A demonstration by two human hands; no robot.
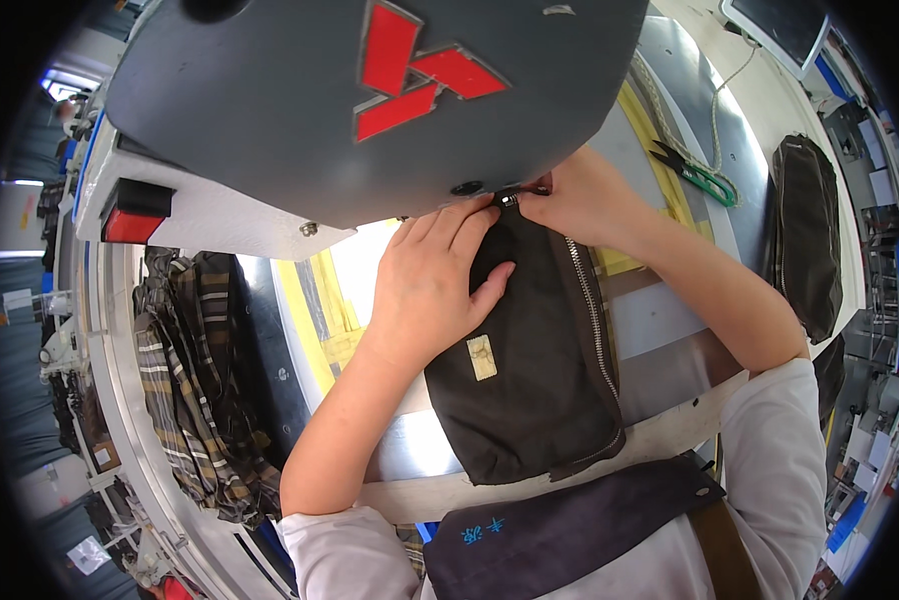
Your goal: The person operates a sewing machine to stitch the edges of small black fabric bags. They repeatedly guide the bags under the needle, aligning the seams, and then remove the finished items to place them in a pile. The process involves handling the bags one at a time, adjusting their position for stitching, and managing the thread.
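A dark brown fabric pouch piece (530, 400) lies lengthwise on the work surface, with a metal zipper (592, 300) down its right side and a small cream label (482, 357) on its face. My left hand (425, 275) rests flat on the pouch's upper left part, fingers stretched and thumb apart. At the far end my right hand (585, 200) is closed, pinching the pouch's top edge by a small metal piece. Both sets of fingertips are close to the lower edge of a dark grey sewing machine head (270, 110), which hides what lies beneath it.
Green-handled thread snips (708, 182) lie at the upper right, beside a pale cord (715, 110). Another dark zippered pouch (808, 235) sits at the far right. Plaid cloth pieces (185, 370) hang at the left. Yellow tape (342, 345) marks the work surface.
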